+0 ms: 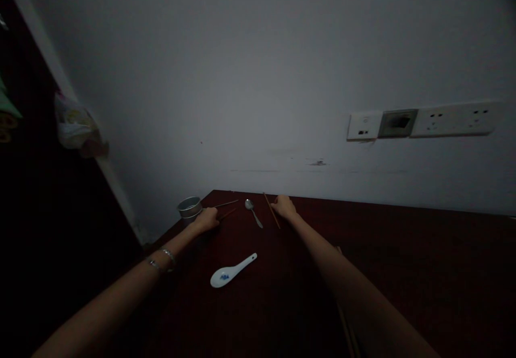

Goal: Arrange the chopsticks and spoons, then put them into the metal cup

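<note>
My left hand (pixel 207 219) is closed at the far left of the table, with a brown chopstick (pixel 228 214) sticking out from its fingers. Just behind it lies a thin stick (pixel 226 203), partly hidden by the hand. A round metal tin (pixel 189 207) stands against that hand's left side. Near the wall, my right hand (pixel 284 206) pinches at a slanted wooden chopstick (pixel 272 212); the exact finger contact is too dark to make out. Between both hands rests a metal spoon (pixel 253 214). Closer to me is a white soup spoon (pixel 231 272) with a blue mark in its bowl.
The dark red table (pixel 403 250) meets a grey wall (pixel 258 78) at the back. More chopsticks (pixel 347 331) lie partly under my right forearm. Sockets and switches (pixel 419 122) are on the wall at right. A plastic bag (pixel 74 124) hangs at left.
</note>
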`<state>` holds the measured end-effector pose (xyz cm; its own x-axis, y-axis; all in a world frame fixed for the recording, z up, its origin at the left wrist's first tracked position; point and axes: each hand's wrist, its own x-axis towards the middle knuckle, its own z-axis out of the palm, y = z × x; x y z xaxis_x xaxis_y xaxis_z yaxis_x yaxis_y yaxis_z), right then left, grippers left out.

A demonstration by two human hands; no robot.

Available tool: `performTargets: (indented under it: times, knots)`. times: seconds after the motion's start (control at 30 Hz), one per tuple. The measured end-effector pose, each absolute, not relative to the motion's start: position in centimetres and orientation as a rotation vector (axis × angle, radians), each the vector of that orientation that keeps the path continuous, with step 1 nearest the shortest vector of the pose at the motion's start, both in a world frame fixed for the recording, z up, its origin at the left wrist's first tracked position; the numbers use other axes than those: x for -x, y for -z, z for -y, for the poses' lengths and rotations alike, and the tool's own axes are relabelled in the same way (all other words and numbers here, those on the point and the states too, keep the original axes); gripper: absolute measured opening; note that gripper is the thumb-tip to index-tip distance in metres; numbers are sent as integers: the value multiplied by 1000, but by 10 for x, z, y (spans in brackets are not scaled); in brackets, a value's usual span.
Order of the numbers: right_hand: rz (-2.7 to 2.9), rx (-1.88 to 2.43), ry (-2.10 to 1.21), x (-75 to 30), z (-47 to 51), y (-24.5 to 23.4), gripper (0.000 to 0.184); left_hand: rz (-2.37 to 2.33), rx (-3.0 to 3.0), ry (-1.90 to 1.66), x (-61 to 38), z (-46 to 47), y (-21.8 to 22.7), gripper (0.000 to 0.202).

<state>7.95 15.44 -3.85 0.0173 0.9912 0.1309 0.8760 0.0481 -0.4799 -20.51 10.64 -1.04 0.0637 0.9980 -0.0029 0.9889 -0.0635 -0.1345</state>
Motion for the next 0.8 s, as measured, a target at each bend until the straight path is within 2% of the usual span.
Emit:
performTargets:
  times: [0.23, 0.6, 0.8]
  knots:
    - [1932, 1941, -266, -64, -162, 40, 31, 2042, 2215, -122, 205, -103, 15, 21]
    - [1927, 1995, -214, -49, -164, 38, 25, 2083, 2199, -107, 199, -99, 17, 18]
    - [1869, 2004, -245, -51, -158, 38, 31, 2077, 2204, -78, 194, -95, 9, 17]
